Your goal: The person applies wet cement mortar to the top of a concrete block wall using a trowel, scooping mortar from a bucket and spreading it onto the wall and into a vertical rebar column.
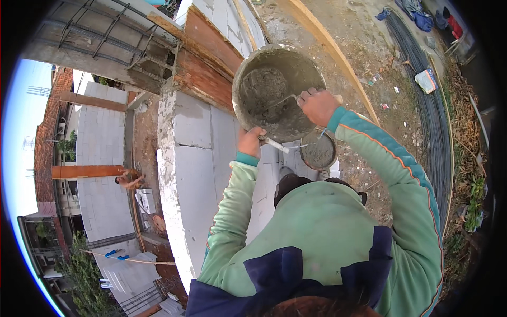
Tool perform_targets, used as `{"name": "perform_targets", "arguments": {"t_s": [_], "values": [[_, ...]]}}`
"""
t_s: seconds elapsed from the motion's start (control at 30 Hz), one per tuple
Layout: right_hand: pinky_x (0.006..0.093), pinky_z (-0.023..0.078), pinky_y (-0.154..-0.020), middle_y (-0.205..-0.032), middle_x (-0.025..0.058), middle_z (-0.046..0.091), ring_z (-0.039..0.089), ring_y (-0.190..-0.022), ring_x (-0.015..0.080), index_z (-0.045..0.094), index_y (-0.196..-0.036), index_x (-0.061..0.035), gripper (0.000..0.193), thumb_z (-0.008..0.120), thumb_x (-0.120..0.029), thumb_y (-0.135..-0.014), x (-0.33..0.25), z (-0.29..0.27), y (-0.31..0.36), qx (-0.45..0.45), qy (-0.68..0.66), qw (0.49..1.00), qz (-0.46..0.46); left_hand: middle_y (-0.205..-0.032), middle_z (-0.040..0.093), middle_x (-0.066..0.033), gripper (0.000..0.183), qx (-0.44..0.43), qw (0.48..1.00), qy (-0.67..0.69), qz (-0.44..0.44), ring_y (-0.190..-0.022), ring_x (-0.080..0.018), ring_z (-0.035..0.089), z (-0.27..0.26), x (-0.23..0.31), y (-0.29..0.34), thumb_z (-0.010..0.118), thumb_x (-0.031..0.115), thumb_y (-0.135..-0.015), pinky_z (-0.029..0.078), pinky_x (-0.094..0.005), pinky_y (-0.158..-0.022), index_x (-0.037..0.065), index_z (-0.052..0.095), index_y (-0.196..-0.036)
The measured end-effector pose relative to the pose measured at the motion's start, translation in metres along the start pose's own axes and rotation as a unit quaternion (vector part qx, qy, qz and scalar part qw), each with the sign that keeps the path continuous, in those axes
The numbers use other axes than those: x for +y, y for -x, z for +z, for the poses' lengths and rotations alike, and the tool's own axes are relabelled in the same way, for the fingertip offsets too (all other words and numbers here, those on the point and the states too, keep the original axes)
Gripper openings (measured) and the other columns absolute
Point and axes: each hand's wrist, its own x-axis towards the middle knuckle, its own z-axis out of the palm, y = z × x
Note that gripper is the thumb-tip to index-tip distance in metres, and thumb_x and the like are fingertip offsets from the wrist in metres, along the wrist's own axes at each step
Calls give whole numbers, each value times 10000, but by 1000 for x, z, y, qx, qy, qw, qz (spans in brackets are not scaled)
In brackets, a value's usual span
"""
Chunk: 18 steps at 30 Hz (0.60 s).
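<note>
A round, mortar-smeared bucket (314, 68) is tipped toward me at the top of the wall, with wet grey mortar (264, 87) inside. My left hand (251, 141) is closed at its near rim, round a white tubular handle grip (277, 145). My right hand (318, 107) reaches over the bucket's right side, fingers wrapped round the handle of a trowel (288, 99). The trowel's thin bent metal shank points into the bucket; its blade is not clear against the mortar. Lower down, beside the wall, stands a second bucket (335, 150) containing grey mortar.
A wall of white blocks (193, 124) runs along my left, with wooden formwork boards (203, 68) and a rebar cage (100, 34) beyond. On the right, a long plank (338, 53) and a bundle of steel rods (430, 127) lie over littered ground. Another person (129, 179) is far left.
</note>
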Motion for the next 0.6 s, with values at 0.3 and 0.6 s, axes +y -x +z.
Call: {"name": "perform_targets", "arguments": {"t_s": [0.3, 0.6], "values": [[448, 566, -750, -931, 207, 708, 690, -928, 348, 725, -901, -21, 225, 551, -158, -863, 18, -88, -28, -66, -65, 969, 228, -1523, 282, -151, 1084, -97, 954, -113, 259, -1355, -252, 348, -1, 13, 33, 545, -1, -618, 319, -364, -1111, 65, 32, -1571], [420, 558, -670, -920, 172, 692, 688, -749, 315, 655, -1066, -13, 307, 544, -260, -920, 18, 38, -4, 33, -204, 978, 5, -1244, 503, -109, 731, -144, 972, -111, 150, -1080, -213, 523, -15, 16, 15, 559, -19, -691, 435, -334, -926, -3, 309, -1378]]}}
